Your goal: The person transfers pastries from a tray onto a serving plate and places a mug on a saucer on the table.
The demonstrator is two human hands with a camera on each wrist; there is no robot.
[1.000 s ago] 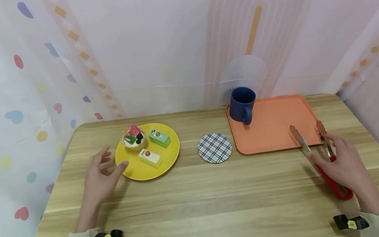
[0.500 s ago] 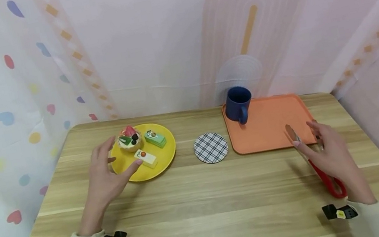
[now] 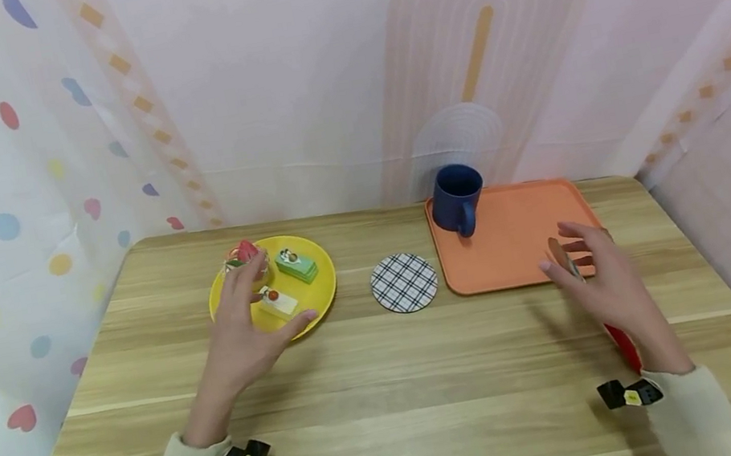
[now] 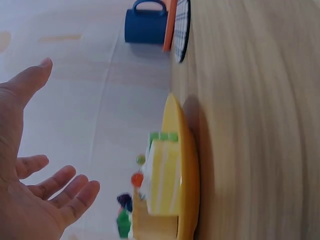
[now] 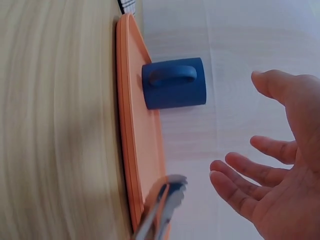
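My left hand (image 3: 242,339) hovers over the near left side of the yellow plate (image 3: 321,301), fingers spread, holding nothing. On that plate are a cream cake slice (image 3: 279,303), a green cake slice (image 3: 296,265) and a fruit tart (image 3: 247,252), which my fingers partly cover in the head view. My right hand (image 3: 602,280) is raised above the red-handled tongs (image 3: 623,347), thumb and fingers apart, gripping nothing. It hides much of the tongs, whose tips reach over the near edge of the orange tray (image 3: 521,233). The blue mug (image 5: 175,83) stands upright on the tray's left end.
A round plaid coaster (image 3: 405,283) lies between plate and tray on the wooden table (image 3: 396,402). A patterned curtain (image 3: 282,88) hangs right behind the table's far edge.
My left hand has moved right, from beside the plate to over it. My right hand has shifted left and forward, coming over the tongs and the tray's near edge. The tableware has stayed put.
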